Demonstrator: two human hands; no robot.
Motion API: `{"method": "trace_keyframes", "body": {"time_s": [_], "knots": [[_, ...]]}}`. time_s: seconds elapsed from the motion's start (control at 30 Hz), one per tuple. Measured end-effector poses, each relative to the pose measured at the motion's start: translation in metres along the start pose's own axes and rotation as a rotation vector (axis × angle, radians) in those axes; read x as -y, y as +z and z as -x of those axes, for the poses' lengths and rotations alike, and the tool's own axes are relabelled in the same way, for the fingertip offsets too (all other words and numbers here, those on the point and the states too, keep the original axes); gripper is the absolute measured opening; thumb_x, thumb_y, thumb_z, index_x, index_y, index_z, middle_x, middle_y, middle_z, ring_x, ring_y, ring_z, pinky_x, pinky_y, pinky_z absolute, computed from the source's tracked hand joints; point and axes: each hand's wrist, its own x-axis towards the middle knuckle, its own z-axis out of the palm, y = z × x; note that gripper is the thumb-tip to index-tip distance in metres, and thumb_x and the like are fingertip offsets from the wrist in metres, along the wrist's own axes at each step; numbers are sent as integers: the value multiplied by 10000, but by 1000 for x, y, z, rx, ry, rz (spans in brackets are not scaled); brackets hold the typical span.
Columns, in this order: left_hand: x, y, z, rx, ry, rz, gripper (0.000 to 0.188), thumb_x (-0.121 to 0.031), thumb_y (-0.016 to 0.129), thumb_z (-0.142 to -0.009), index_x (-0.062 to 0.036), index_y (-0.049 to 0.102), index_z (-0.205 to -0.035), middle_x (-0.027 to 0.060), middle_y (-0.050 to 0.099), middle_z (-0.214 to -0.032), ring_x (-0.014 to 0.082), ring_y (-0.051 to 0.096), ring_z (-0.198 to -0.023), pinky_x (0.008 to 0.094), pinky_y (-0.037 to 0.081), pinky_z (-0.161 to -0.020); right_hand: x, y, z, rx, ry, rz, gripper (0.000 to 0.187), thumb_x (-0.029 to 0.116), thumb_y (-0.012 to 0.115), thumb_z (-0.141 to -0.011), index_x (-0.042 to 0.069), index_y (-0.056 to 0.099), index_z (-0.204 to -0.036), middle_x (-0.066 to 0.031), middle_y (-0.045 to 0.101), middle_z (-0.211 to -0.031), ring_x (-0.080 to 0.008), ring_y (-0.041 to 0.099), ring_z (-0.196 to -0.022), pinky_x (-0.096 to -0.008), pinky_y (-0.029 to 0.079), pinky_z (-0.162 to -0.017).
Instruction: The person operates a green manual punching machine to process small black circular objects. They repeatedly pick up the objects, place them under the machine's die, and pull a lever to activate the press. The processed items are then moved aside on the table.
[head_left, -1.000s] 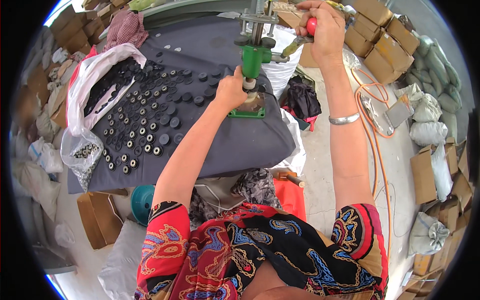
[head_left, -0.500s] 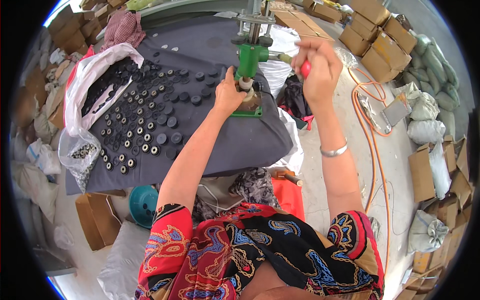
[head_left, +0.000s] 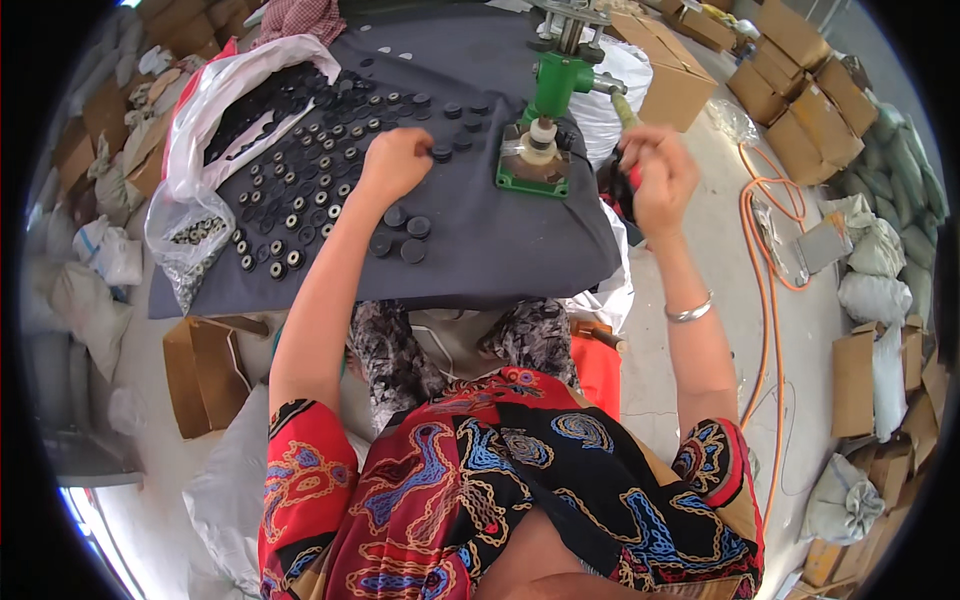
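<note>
On the cloth-covered table (head_left: 470,255) stands a green hand press (head_left: 552,90) with a pale round die (head_left: 540,137) above its base. My right hand (head_left: 662,182) is closed round the red knob (head_left: 635,177) of the press's lever (head_left: 625,110). My left hand (head_left: 396,163) is over the table, left of the press, with its fingers curled together. Whatever it may hold is hidden. Right beside its fingertips lies a black round cap (head_left: 441,154). Several black caps and rings with pale metal centres (head_left: 294,258) spread out to the left, some behind my left forearm.
A white sack (head_left: 190,130) of black parts lies open at the table's left, above a clear bag (head_left: 190,245) of small metal pieces. Right of the table, an orange hose (head_left: 765,260) runs over the floor. Cardboard boxes (head_left: 810,120) are stacked beyond.
My left hand has left the press die and moved left to the caps, its fingers curling. My right hand has come down slightly with the lever knob. The view has shifted.
</note>
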Motion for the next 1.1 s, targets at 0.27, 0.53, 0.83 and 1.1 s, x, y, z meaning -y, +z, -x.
{"method": "trace_keyframes", "body": {"time_s": [0.27, 0.53, 0.83, 1.1], "knots": [[2, 4, 60, 321, 184, -436, 388, -237, 679, -669, -116, 699, -1037, 95, 687, -1003, 298, 583, -1047, 474, 448, -909, 11, -5, -101, -57, 192, -216, 230, 60, 428, -857, -26, 637, -893, -58, 547, -601, -103, 492, -521, -240, 382, -491], [-6, 11, 60, 415, 140, -546, 422, -317, 729, -669, -140, 709, -1051, 69, 692, -987, 262, 565, -1075, 494, 404, -945, 12, -4, -119, -50, 222, -245, 223, 68, 423, -853, -46, 611, -895, -57, 523, -590, -123, 495, -501, -259, 415, -502], [0, 32, 49, 368, 195, -503, 327, -215, 774, -655, -103, 717, -957, 78, 703, -902, 301, 622, -975, 483, 451, -875, 10, -5, -117, -98, 202, -250, 221, 72, 434, -867, -47, 619, -886, -54, 528, -587, -122, 504, -507, -244, 422, -501], [-18, 72, 25, 201, 297, -153, 296, -188, 757, -649, -46, 695, -901, 152, 687, -862, 357, 631, -886, 418, 502, -828, 7, -7, -119, -111, 171, -231, 231, 50, 425, -865, -49, 632, -881, -61, 517, -596, -131, 505, -514, -260, 431, -508]]}}
